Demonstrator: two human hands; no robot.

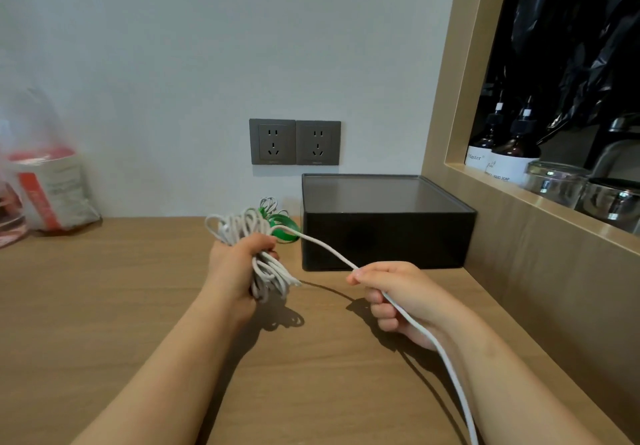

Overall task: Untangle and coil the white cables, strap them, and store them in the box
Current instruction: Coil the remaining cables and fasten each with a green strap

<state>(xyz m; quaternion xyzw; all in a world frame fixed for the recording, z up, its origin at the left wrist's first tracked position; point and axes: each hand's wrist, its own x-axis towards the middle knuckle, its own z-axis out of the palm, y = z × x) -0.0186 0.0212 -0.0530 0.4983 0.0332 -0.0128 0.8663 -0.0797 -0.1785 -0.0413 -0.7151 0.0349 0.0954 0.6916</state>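
Observation:
My left hand (235,264) grips a bundle of white cable loops (242,228) above the wooden desk (121,288); loops stick out above and below the fist. One white cable strand (325,247) runs taut from the bundle to my right hand (398,295), which grips it, and the strand trails on past my right wrist out of the bottom edge. Green straps (285,226) lie on the desk just behind the bundle, with a small white coil (268,205) beside them. The black box (384,233) stands at the back right with a dark lid on top.
Two grey wall sockets (295,142) sit above the desk. A plastic bag with red and white packs (45,188) is at the far left. On the right, a wooden-framed niche (519,198) holds dark soap bottles (509,153) and glass jars (557,181).

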